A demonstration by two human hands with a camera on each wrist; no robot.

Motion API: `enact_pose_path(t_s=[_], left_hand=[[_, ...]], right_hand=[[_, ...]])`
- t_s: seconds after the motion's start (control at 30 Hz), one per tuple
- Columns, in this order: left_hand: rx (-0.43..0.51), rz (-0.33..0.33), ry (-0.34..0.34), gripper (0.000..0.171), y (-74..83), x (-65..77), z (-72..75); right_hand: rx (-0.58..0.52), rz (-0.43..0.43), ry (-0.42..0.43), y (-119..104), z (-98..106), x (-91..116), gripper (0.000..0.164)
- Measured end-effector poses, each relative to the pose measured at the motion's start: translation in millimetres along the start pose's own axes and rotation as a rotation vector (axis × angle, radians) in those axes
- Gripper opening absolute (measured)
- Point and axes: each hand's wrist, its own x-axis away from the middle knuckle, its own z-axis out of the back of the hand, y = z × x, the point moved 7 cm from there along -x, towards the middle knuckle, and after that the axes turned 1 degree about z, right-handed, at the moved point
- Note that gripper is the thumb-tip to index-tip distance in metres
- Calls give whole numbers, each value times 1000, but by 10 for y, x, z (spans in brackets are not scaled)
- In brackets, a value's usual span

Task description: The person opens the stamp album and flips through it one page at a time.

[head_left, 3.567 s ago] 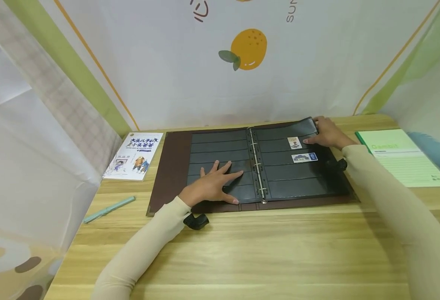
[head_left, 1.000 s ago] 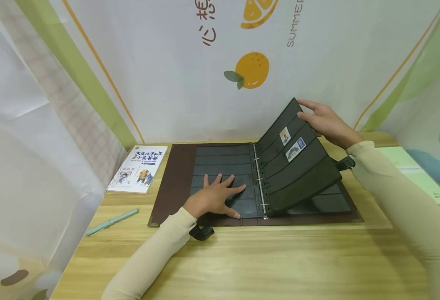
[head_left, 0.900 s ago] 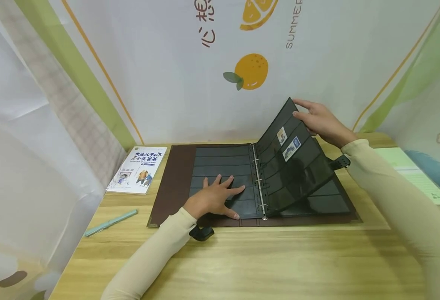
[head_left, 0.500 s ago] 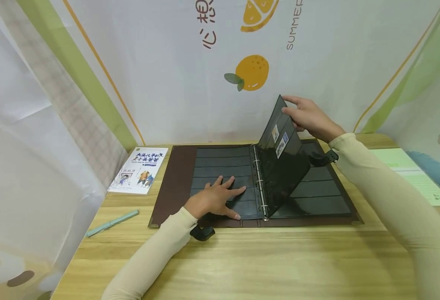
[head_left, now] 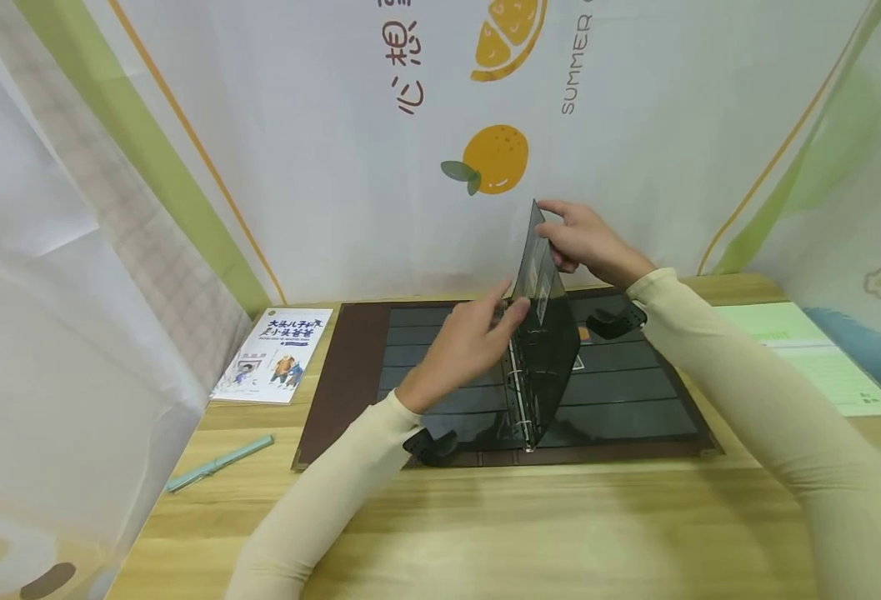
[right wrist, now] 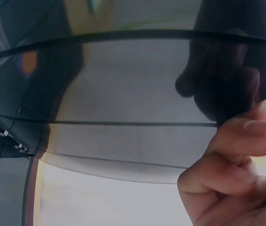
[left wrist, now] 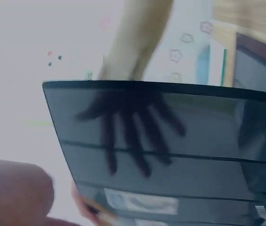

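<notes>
A stamp album with a dark brown cover (head_left: 342, 367) lies spread on the table, its metal rings (head_left: 518, 400) in the middle. One black pocket page (head_left: 553, 350) stands nearly upright over the rings, two stamps (left wrist: 142, 201) in its strips. My right hand (head_left: 593, 243) pinches that page by its far outer corner; its curled fingers (right wrist: 222, 183) show at the page edge in the right wrist view. My left hand (head_left: 463, 346) is raised beside the page's left face, thumb and fingers apart; whether it touches cannot be told. An orange stamp (head_left: 584, 332) shows on the page beneath.
A white illustrated booklet (head_left: 271, 354) lies left of the album, with a pale green pen (head_left: 219, 463) nearer the front. To the right is a light green notebook (head_left: 823, 358). A printed curtain (head_left: 335, 167) hangs behind the wooden table (head_left: 560, 533).
My right hand has lifted the stamp page and swung it leftward to nearly upright. My left hand, earlier spread flat on the left page, has risen toward it. Stamps underneath have come into sight.
</notes>
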Motion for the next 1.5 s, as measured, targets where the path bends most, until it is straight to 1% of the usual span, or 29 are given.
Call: enact_pose_path(t_s=[0.07, 0.17, 0.3, 0.37, 0.4, 0.47, 0.53, 0.57, 0.63, 0.7, 0.77, 0.83, 0.9, 1.0, 1.03, 1.07, 1.1, 1.13, 1.2, 1.33, 1.5], left_hand=[[54, -3, 41, 67, 137, -76, 88], [84, 11, 44, 73, 277, -173, 157], [125, 29, -27, 68, 377, -252, 154], [175, 38, -78, 57, 400, -273, 134], [208, 47, -108, 54, 403, -280, 122], [237, 62, -134, 54, 399, -287, 127], [248, 81, -143, 61, 372, -285, 144], [249, 96, -144, 64, 351, -279, 155], [212, 126, -115, 64, 296, -262, 196], [189, 163, -87, 64, 232, -242, 232], [160, 196, -52, 63, 168, -216, 272], [150, 216, -21, 63, 106, -179, 314], [151, 226, 9, 63, 40, -135, 363], [179, 221, 33, 63, -73, -56, 427], [191, 226, 38, 62, -122, -29, 445], [202, 230, 48, 62, -171, -2, 463], [215, 238, 51, 62, -224, 27, 475], [227, 247, 55, 63, -281, 56, 486], [245, 281, 72, 62, -395, 123, 512], [285, 335, 104, 61, -623, 251, 552], [289, 372, 137, 61, -858, 410, 557]], right_hand=[[-8, 8, 0, -20, -35, -11, 62], [6, 12, 2, -46, -75, -24, 63], [33, 5, -9, -75, -120, -37, 64], [40, 5, -14, -93, -135, -42, 65], [43, 7, -17, -102, -139, -41, 65], [52, 9, -26, -120, -143, -35, 65], [62, 14, -36, -127, -142, -23, 67], [69, 14, -41, -119, -137, -14, 68], [89, 14, -45, -90, -113, 11, 71], [136, 24, -29, -30, -61, 37, 73], [207, 41, -10, 67, 4, 68, 72], [316, 61, -10, 209, 61, 97, 72], [425, 77, -69, 417, 78, 108, 74], [549, 71, -233, 817, 38, 157, 87], [573, 65, -287, 954, 16, 177, 91], [585, 57, -335, 1091, -5, 199, 95], [600, 44, -366, 1213, -23, 227, 98], [606, 24, -385, 1314, -37, 263, 100], [614, -11, -396, 1485, -55, 311, 103], [593, -72, -400, 1699, -73, 357, 109], [557, -106, -397, 1855, -70, 337, 114]])
